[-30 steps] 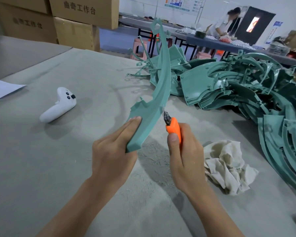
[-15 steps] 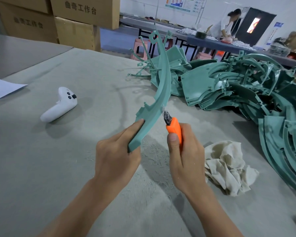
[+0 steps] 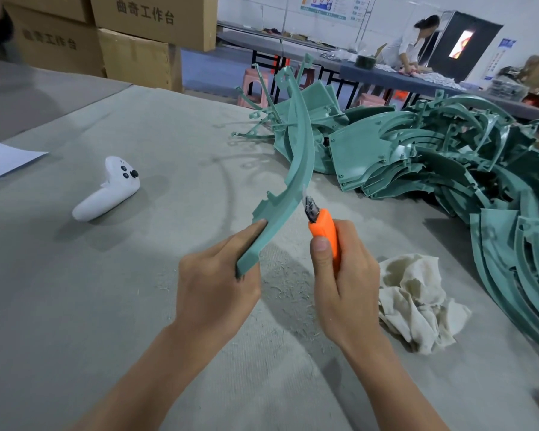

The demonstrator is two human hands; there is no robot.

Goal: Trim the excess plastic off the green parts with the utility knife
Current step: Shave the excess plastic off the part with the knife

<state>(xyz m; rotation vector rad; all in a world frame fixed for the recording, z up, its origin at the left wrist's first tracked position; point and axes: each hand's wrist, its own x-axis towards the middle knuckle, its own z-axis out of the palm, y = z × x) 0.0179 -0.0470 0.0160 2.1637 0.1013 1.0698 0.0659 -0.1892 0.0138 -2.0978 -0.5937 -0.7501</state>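
Left hand (image 3: 213, 281) grips the low end of a curved green part (image 3: 296, 169), tilted up off the table (image 3: 75, 306) so its edge faces the blade. Right hand (image 3: 343, 275) is wrapped around the orange utility knife (image 3: 322, 230) w/ thumb on the spine for control, tip touching the part's inner edge. Untrimmed pile (image 3: 448, 157) sits behind.

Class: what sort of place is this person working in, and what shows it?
Probably a factory finishing area: a heap of identical green parts on the table, stacked cardboard boxes, and another worker at a bench behind.
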